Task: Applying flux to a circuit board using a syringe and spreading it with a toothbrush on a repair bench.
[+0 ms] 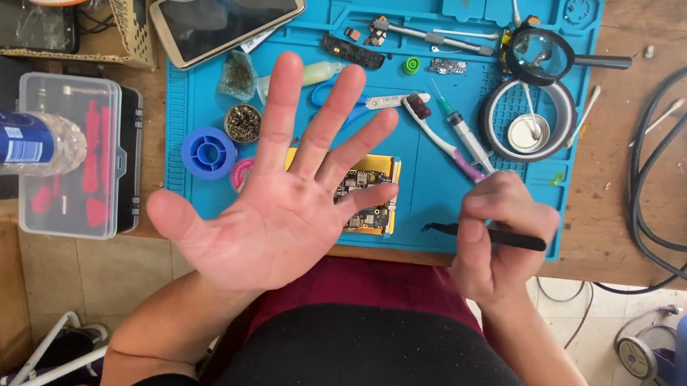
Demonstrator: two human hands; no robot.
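The left hand (291, 196) is held up flat with the palm facing the camera and all five fingers spread wide, so its grip is wide open and holds nothing. Behind it, partly hidden, a small circuit board (369, 196) in a yellow frame lies on the blue work mat (440, 178). The right hand (498, 236) is at about 3 o'clock from the left hand, and its grip is closed around black tweezers (485, 233), whose thin tips point toward the board. A blue spool (208, 153) sits at 9 o'clock from the board, with a small round tin (242, 123) of tiny bits just above it. A phone (228, 6) lies at 11 o'clock on the mat. A toothbrush (440, 137) and a syringe (463, 129) lie at 1 o'clock from the board. A magnifying glass (540, 56) rests farther up, over a round ring (529, 119). A clear plastic box (72, 155) with red parts sits on the wooden worktop (612, 180) far to the left.
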